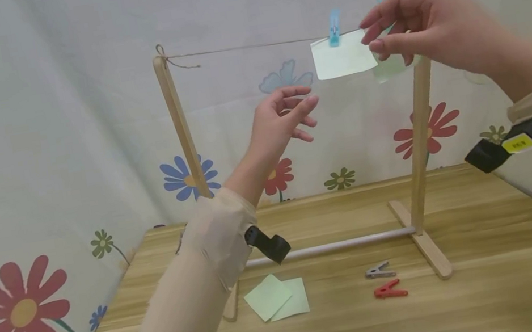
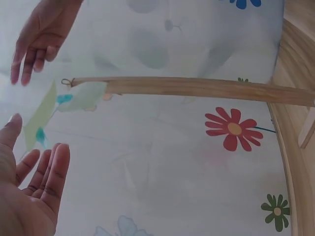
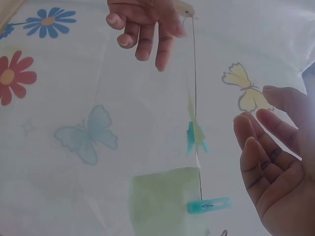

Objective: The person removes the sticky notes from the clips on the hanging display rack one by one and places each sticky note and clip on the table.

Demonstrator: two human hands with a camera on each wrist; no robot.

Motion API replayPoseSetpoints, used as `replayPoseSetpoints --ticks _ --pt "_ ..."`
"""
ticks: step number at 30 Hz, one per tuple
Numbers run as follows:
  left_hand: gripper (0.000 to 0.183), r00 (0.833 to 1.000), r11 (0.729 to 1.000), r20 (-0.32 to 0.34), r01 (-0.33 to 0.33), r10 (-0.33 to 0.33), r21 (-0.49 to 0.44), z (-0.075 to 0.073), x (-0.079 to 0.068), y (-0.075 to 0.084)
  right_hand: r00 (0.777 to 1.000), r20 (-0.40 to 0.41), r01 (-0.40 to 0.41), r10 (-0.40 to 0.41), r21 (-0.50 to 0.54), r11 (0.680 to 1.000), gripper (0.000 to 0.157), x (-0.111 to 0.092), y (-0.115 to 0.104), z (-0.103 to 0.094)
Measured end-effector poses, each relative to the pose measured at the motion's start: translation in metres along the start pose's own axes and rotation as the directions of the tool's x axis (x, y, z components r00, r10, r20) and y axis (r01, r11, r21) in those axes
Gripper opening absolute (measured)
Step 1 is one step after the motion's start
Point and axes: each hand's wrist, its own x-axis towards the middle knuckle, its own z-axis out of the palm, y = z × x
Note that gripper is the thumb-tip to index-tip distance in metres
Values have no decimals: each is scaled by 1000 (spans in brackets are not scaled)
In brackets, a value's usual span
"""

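A string (image 1: 248,47) runs between two wooden posts. From it hangs a pale green paper (image 1: 340,60), held by a blue clothespin (image 1: 334,28); a second green paper (image 3: 165,201) hangs beside it under another blue clothespin (image 3: 209,205). My right hand (image 1: 436,28) is near both papers, partly covering the second in the head view. Its fingers are loosely bent and grip nothing in the right wrist view. Lower and to the left, my left hand (image 1: 284,114) is in the air with relaxed, spread fingers, apart from the papers and holding nothing.
On the wooden table (image 1: 341,327) lie two overlapping green papers (image 1: 270,297), a grey clothespin (image 1: 380,270) and a red clothespin (image 1: 390,289). The stand has a left post (image 1: 180,127), a right post (image 1: 420,148) and a white crossbar (image 1: 350,243). A flowered cloth hangs behind.
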Motion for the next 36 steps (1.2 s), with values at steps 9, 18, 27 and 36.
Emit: replayPoseSetpoints --ticks 9,18,27,36 --pt "38 997 999 -62 41 -42 -18 23 15 15 996 -26 -85 81 -237 968 42 42 -2 -11" --pt "24 988 990 -103 101 -111 -103 27 23 17 983 25 -162 182 -348 923 50 67 -2 -8" --pt "19 983 987 -115 134 -143 -84 28 26 13 962 76 -217 263 -375 901 57 77 -2 -3" --pt "19 983 992 -132 127 -127 -10 29 27 8 934 149 -253 324 -364 896 58 83 1 -2"
